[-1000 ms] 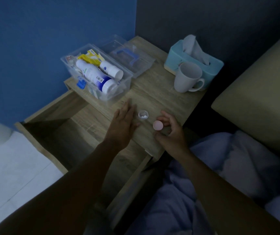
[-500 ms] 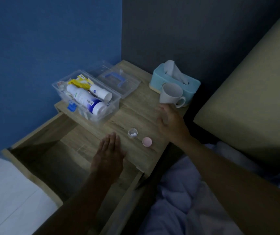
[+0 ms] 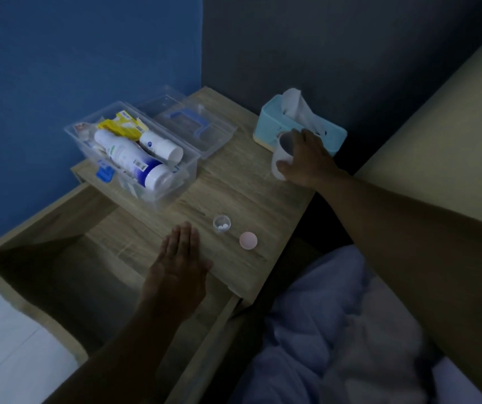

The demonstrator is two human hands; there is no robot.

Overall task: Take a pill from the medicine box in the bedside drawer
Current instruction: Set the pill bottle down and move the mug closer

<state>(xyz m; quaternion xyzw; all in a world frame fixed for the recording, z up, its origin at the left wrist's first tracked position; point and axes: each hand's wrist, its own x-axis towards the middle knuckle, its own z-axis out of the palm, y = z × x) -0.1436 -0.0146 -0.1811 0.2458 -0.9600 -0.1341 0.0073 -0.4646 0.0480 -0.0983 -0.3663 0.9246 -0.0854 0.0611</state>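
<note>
A clear medicine box (image 3: 135, 158), lid off and packed with white bottles, sits on the nightstand (image 3: 234, 196) above the open drawer (image 3: 59, 266) as the right hand (image 3: 307, 161) grips a mug (image 3: 280, 158) and the left hand (image 3: 178, 266) lies flat, fingers spread, beside a small open pill cup (image 3: 221, 223).

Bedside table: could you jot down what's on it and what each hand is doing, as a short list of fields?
surface: wooden bedside table, drawer below pulled open
medicine box: clear box, open, bottles lying inside, its lid beside it
pill container: small clear cup, uncapped, white pills inside
cap: pink cap, lying just right of the cup
mug: white mug in front of the tissue box
left hand: flat, palm down, at the table's front edge
right hand: fingers around the mug
</note>
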